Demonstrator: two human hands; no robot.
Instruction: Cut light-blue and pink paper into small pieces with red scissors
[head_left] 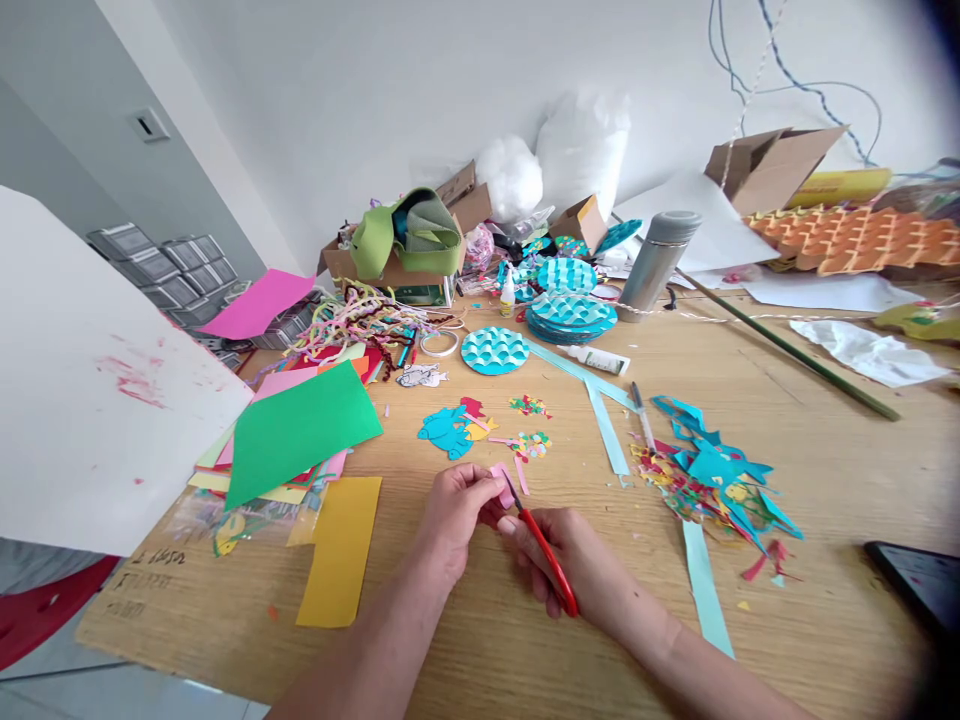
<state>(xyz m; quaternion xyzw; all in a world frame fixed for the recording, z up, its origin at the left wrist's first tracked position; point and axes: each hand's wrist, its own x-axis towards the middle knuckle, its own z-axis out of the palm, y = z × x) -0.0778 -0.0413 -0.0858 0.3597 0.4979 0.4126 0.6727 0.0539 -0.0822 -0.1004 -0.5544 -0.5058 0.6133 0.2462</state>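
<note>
Head view. Left hand (457,505): thumb and fingers pinch a pink paper scrap (501,472), held low centre, just above the table (825,480). Right hand (581,570): closed round red-handled scissors (551,560), blade tips touching the scrap. Blue paper fish (448,430) lies near, at 12 o'clock of the hands. Yellow sheet (341,550) at 9 o'clock; cuttings pile (712,480) at 3 o'clock, apart.

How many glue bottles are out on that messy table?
2. The upright glue bottle stands left of the stack of blue discs; the lying glue bottle rests just in front of that stack. More may be hidden in the clutter behind.
</note>
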